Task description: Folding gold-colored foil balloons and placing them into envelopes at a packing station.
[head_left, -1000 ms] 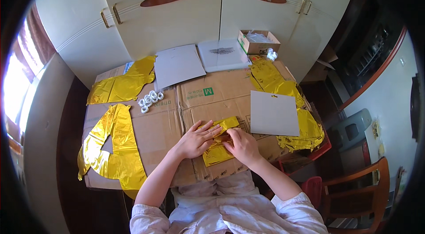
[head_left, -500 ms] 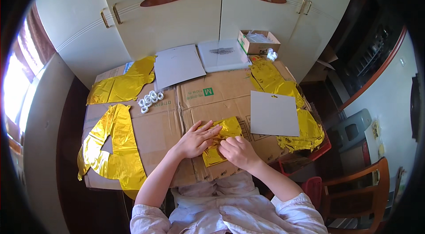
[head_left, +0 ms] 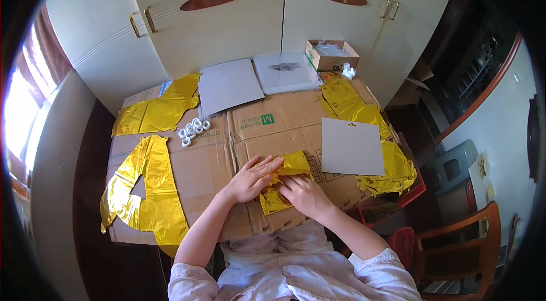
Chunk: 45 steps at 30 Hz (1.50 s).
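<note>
A folded gold foil balloon [head_left: 294,161] lies on the cardboard at the table's near edge, in front of me. My left hand [head_left: 250,180] rests flat across its left side, fingers stretched out and holding nothing. Against the balloon's right side is my right hand [head_left: 307,196], its fingers extended leftward over the foil. The tips of these fingers are partly hidden by a raised fold. Just right of the hands, a grey card [head_left: 352,146] with a hanging slot overlaps more gold foil balloons [head_left: 392,165].
Flat gold balloons [head_left: 160,187] spread along the left side. Small white ribbon rolls [head_left: 192,132] sit left of centre. At the back are grey cards [head_left: 230,86], a whitish plastic packet [head_left: 287,72] and a small carton [head_left: 333,56]. A wooden chair [head_left: 460,244] stands at right.
My right hand's fingers have uncurled from a closed pose and now reach out over the foil. My left hand has barely moved.
</note>
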Motion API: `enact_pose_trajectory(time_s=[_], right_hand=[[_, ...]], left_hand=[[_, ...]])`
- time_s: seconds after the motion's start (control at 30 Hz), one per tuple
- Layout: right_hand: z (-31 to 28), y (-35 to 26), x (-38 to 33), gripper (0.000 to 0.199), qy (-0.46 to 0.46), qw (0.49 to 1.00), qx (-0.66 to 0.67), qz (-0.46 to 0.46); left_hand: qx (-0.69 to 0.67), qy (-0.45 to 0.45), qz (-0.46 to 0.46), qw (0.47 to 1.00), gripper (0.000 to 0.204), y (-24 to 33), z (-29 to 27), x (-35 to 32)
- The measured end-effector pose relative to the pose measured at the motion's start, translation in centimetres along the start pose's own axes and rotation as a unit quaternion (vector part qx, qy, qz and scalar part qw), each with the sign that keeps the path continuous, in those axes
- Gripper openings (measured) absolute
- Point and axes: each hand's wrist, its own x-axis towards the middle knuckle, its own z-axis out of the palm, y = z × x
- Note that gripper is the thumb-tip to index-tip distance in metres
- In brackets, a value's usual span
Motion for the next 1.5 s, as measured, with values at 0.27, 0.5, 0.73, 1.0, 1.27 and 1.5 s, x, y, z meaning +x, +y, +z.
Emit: enact_pose_trajectory(time_s=[0.27,0.5,0.73,1.0,1.27,1.5], right_hand=[[-0.2,-0.5,-0.7,0.045,-0.063,0.998,-0.002,0.004],[-1.1,-1.3,-0.4,0.05,-0.132,0.991,0.001,0.032],[0.2,-1.1,-1.9,0.032,-0.059,0.993,0.085,0.063],[-2.4,-1.1,-3.0,0.043,-0.046,0.995,0.062,0.07],[-3.3,-0.5,-4.4,0.045,-0.023,0.997,0.006,0.08],[-5.5,0.9,-2.2,0.019,0.129,0.981,0.084,0.12]], left_hand=[[0.048,-0.023,0.008,0.999,0.053,0.1,0.0,0.0],[0.09,-0.032,0.034,0.995,0.052,-0.1,0.1,0.0],[0.101,-0.043,0.036,0.993,0.053,-0.2,0.3,0.2],[0.114,-0.047,0.013,0.992,0.05,0.5,0.2,0.1],[0.193,-0.058,0.028,0.979,0.043,0.8,0.4,0.1],[0.195,-0.046,0.036,0.979,0.045,1.1,0.4,0.1]])
